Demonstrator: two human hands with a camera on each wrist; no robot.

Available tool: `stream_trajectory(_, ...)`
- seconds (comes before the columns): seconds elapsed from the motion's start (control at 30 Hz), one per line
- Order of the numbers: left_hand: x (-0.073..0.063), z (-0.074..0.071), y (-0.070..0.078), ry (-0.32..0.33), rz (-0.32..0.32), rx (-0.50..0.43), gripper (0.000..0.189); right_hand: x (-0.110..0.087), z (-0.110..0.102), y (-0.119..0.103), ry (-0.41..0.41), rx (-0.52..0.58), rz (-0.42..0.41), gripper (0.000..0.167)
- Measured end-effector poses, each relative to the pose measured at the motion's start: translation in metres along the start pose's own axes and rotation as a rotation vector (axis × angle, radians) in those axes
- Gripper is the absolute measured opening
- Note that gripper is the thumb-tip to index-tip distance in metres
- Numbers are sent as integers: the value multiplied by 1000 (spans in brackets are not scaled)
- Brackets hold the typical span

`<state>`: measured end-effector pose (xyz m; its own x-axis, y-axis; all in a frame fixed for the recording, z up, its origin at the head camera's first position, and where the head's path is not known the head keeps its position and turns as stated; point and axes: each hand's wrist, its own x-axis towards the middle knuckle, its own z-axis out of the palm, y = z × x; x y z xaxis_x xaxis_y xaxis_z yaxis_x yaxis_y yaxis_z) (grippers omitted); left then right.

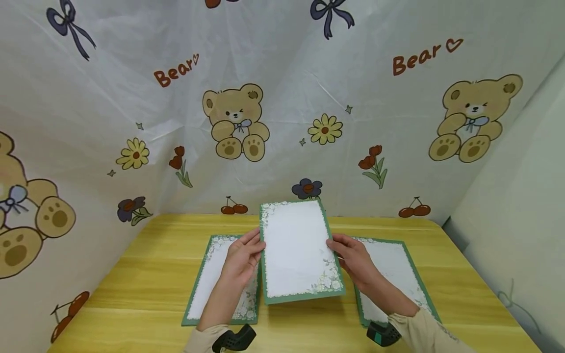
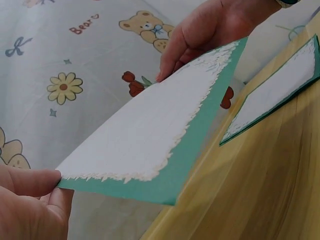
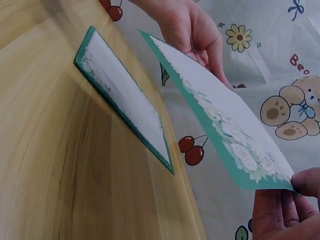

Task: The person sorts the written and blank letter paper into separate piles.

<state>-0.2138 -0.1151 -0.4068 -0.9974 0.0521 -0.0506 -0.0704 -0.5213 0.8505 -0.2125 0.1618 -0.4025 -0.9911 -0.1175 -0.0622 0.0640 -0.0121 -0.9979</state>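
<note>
Both hands hold up a sheet of paper (image 1: 300, 250) with a green border and white flowers printed in its corners. The left hand (image 1: 242, 259) pinches its left edge, thumb on the front and fingers behind. At the opposite edge the right hand (image 1: 355, 260) pinches it the same way. In the left wrist view the sheet (image 2: 135, 125) bows slightly between the hands and is raised above the table. Behind the left forearm lies a stack of matching sheets (image 1: 212, 279); another stack (image 1: 388, 264) lies partly hidden behind the right forearm.
The wooden table (image 1: 132, 289) reaches back to a cloth (image 1: 282, 132) printed with bears and flowers. Each wrist wears a dark strapped device, such as the left one (image 1: 234, 338). A thin cable (image 1: 521, 304) hangs at the right wall.
</note>
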Motion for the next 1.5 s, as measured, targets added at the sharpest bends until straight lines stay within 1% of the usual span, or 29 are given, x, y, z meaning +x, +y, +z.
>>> stream_trajectory(0.13, 0, -9, 12, 36, 55, 94, 54, 6, 16, -4, -26, 51, -21, 37)
stream_trajectory(0.2, -1, -13, 20, 66, 84, 130, 53, 10, 26, -5, -43, 70, -33, 35)
stream_trajectory(0.43, -6, -35, 42, 168, 150, 237, 50, 21, 59, -4, -103, 74, -73, 30)
stream_trajectory(0.57, -8, -49, 53, 192, 169, 288, 49, 25, 78, -1, -143, 86, -88, 29)
stream_trajectory(0.77, -14, -74, 64, 235, 162, 408, 47, 29, 107, 12, -173, 104, -43, 38)
stream_trajectory(0.87, -18, -88, 64, 256, 133, 475, 48, 27, 120, 25, -202, 102, -13, 42)
stream_trajectory(0.97, -22, -102, 62, 271, 96, 541, 49, 24, 130, 35, -234, 99, 25, 48)
stream_trajectory(1.1, -22, -116, 57, 286, 66, 632, 48, 22, 142, 44, -243, 106, 72, 56)
stream_trajectory(1.2, -20, -123, 53, 312, 48, 712, 45, 22, 150, 47, -240, 104, 90, 62)
stream_trajectory(1.3, -19, -128, 50, 332, 28, 822, 45, 20, 157, 48, -236, 90, 99, 67)
stream_trajectory(1.4, -20, -129, 47, 345, 16, 930, 58, 19, 162, 48, -242, 72, 95, 67)
stream_trajectory(1.5, -21, -128, 46, 353, 12, 1003, 68, 17, 165, 49, -251, 27, 79, 66)
